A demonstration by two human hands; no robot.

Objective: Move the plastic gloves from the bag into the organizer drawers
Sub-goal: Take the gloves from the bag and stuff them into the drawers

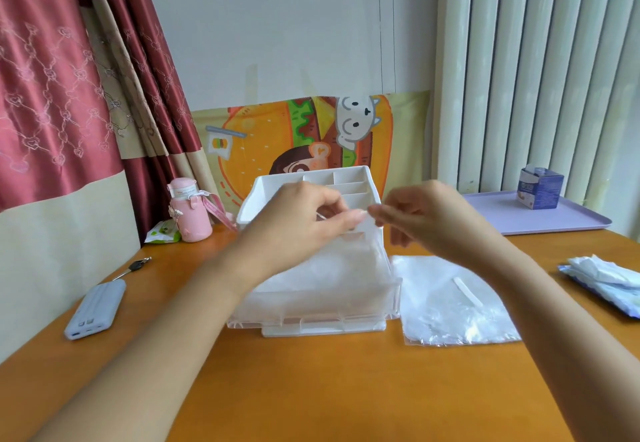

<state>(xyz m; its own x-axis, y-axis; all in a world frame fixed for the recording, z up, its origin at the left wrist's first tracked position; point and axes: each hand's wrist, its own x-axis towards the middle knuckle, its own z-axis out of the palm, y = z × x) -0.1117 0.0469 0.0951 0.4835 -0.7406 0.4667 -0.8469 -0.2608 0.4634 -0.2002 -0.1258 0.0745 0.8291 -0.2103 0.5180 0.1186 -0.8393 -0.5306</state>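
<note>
Left hand [298, 219] and right hand [426, 223] pinch top edge of thin translucent plastic glove [349, 261]. Long axis vertical, draping into white plastic organizer's [273, 181] pulled-out drawer [311, 323], frame centre. Flat clear plastic bag [450, 306] just right.

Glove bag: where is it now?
In the head view, the clear bag lies flat on the table, just right of the white organizer, in front of the purple tray.

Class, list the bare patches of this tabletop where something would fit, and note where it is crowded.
Bare: the wide front strip of table before the organizer; the gap between power bank and organizer. Crowded: the middle, where left hand and right hand pinch a glove beside the plastic bag.
</note>
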